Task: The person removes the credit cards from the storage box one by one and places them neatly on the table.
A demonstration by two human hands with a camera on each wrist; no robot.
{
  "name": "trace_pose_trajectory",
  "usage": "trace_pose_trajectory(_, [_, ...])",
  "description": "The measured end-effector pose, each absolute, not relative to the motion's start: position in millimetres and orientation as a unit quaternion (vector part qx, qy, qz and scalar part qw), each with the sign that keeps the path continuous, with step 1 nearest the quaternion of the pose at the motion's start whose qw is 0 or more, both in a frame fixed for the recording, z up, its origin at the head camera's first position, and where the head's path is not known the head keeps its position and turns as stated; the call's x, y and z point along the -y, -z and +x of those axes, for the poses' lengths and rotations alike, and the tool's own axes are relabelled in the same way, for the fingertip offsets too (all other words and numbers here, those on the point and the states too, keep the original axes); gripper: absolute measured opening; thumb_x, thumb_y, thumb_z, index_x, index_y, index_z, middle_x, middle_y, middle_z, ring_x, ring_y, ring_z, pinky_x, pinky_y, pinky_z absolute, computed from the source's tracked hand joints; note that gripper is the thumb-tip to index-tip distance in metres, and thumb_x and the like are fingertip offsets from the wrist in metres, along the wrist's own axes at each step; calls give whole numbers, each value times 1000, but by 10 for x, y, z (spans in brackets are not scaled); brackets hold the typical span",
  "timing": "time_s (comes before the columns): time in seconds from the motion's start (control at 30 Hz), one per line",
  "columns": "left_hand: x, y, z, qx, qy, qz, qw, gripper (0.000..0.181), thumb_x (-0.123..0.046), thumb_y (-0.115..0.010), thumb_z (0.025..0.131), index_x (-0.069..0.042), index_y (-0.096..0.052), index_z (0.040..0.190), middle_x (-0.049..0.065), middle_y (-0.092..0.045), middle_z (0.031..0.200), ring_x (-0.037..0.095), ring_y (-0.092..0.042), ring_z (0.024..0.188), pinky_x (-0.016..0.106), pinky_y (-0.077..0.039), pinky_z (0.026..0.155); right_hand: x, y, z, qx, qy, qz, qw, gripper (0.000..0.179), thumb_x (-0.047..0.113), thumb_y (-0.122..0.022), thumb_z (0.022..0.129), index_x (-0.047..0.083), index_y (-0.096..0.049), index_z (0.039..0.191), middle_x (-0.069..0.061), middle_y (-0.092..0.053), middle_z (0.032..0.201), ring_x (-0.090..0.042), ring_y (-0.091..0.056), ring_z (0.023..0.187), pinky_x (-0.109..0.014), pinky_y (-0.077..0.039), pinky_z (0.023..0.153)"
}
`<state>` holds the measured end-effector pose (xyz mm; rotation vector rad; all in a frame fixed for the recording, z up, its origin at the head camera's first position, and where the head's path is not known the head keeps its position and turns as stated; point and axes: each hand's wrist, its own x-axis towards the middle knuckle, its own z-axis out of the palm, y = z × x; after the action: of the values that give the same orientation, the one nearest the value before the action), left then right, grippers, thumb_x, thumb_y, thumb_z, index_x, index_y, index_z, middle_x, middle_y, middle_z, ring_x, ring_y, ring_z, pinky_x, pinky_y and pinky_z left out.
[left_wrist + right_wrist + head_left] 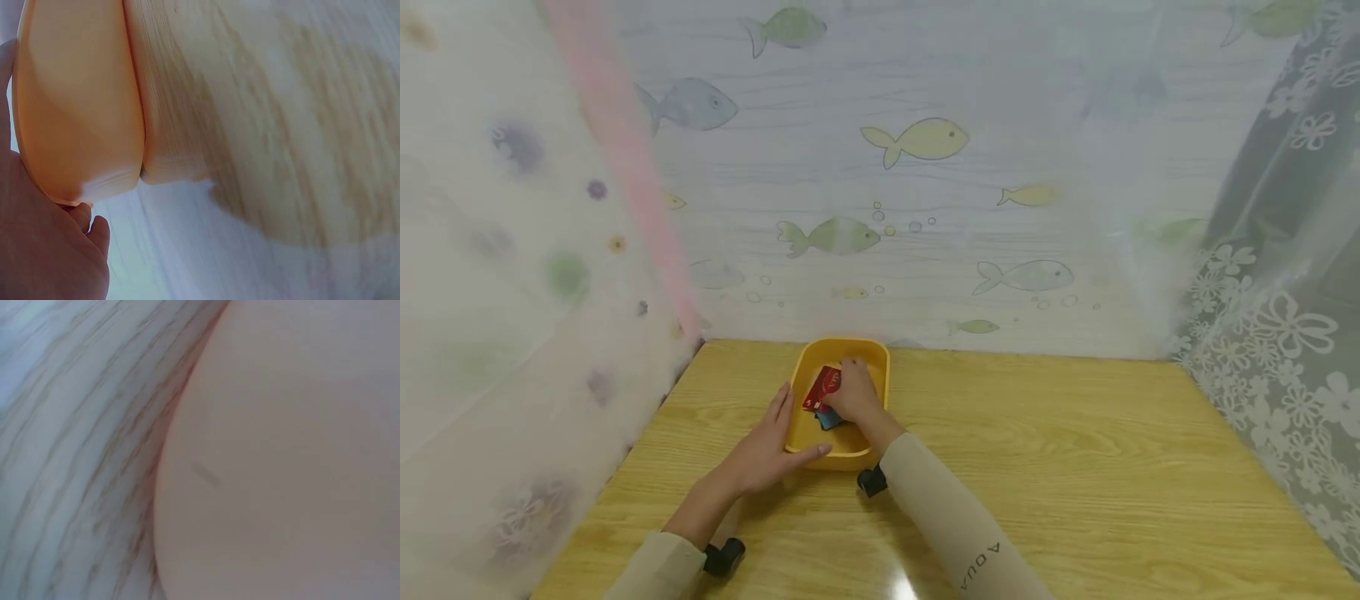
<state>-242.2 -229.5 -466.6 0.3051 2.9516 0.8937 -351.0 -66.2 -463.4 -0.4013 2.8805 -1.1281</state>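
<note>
A yellow plastic tub (815, 447) with rounded corners stands near the table's back edge. My left hand (762, 457) grips its front left corner, fingers along the left side and thumb at the front rim. In the left wrist view, the left hand (50, 250) lies round the end of the tub (81, 94). My right hand (854, 393) reaches down into the tub and pinches a red card (822, 388) with "VIP" on it. Below it lies a blue card (829, 419), partly covered. The right wrist view shows only the tub's blurred outer wall (269, 456), close up.
The wood-grain table (1037, 450) runs out to the right and front of the tub. Behind it hangs a pale curtain (917, 183) with fish prints. Flowered sheets (512, 275) close off the left side, and a sheer flowered one (1277, 350) the right.
</note>
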Motion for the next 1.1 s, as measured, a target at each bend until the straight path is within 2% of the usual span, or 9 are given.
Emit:
trace_pose_trajectory(0.1, [2295,4669,-2429,-952,-290,99,22,121,-76,-60,87,-8,4,165,11,8,172,44,-28,150,62,-33,115,644,4612,-3514,-911,391,-129,15,65,10,-81,87,-4,-52,143,-20,-52,135,-28,-58,113,-39,-53,97])
trace_pose_trajectory(0.23, [2293,4688,-2407,-952,-289,98,25,123,-80,-57,86,-7,3,165,13,7,172,45,-28,150,62,-33,115,630,4637,-3501,-899,419,-127,24,44,6,-76,89,-5,-62,129,-17,-59,120,-23,-60,98,-34,-57,80])
trace_pose_trajectory(0.33, [2289,4685,-2397,-952,-290,96,29,122,-78,-58,87,-6,3,164,13,7,172,44,-27,150,62,-32,115,626,4658,-3501,-887,446,-117,28,33,6,-72,93,-4,-66,124,-17,-65,117,-22,-62,94,-32,-57,74])
trace_pose_trajectory(0.43, [2293,4677,-2405,-953,-286,94,29,121,-77,-59,88,-6,3,164,13,8,172,44,-28,150,61,-33,114,624,4647,-3508,-878,464,-114,21,31,6,-71,94,-3,-67,124,-17,-68,114,-20,-64,91,-30,-58,71])
trace_pose_trajectory(0.67, [2301,4650,-2428,-955,-279,101,25,122,-79,-58,87,-5,3,164,15,7,171,46,-31,148,62,-34,113,609,4613,-3523,-853,508,-122,26,35,1,-69,94,-3,-65,128,-17,-69,105,-15,-67,62,-25,-57,56])
trace_pose_trajectory(0.83, [2292,4623,-2422,-954,-281,100,29,122,-77,-59,87,-5,2,164,15,6,172,46,-33,147,61,-35,113,599,4595,-3510,-838,531,-126,21,49,-2,-67,94,3,-58,142,-17,-66,111,-17,-68,66,-25,-57,57])
trace_pose_trajectory(1.1, [2303,4632,-2443,-956,-274,98,31,123,-79,-57,87,-6,3,164,14,7,172,45,-30,149,61,-34,114,525,4481,-3421,-811,561,-160,48,50,-5,-62,97,0,-51,145,-20,-62,110,-36,-72,74,-42,-62,64])
